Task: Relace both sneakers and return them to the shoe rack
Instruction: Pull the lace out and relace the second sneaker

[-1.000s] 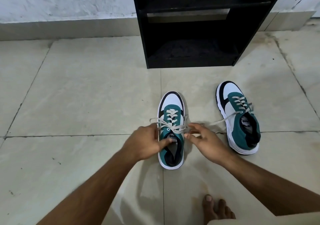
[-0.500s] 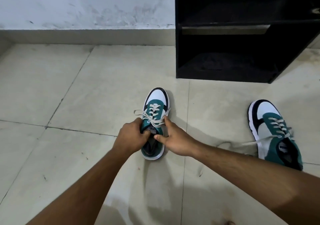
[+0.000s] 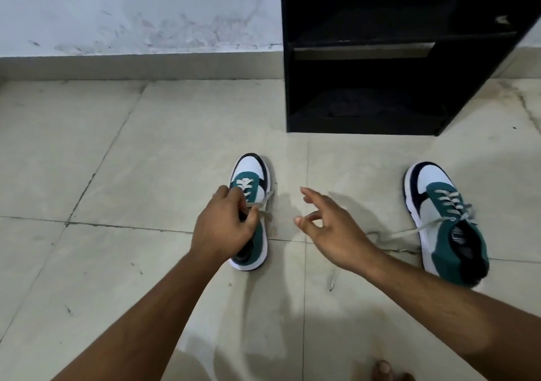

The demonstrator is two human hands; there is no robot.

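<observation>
So the left hand (image 3: pixel 224 228) is curled over the tongue area of the near sneaker (image 3: pixel 252 205), with a pale lace (image 3: pixel 265 205) pinched between thumb and fingers. The right hand (image 3: pixel 332 229) is hung in the air just right of that shoe, fingers spread and loose, nothing held. Further right of it, the second sneaker (image 3: pixel 445 222) is parked on the tiled floor (image 3: pixel 117 175), its lace trailing back toward the right wrist. The black shoe rack (image 3: pixel 380 87) is stood beyond both hands.
</observation>
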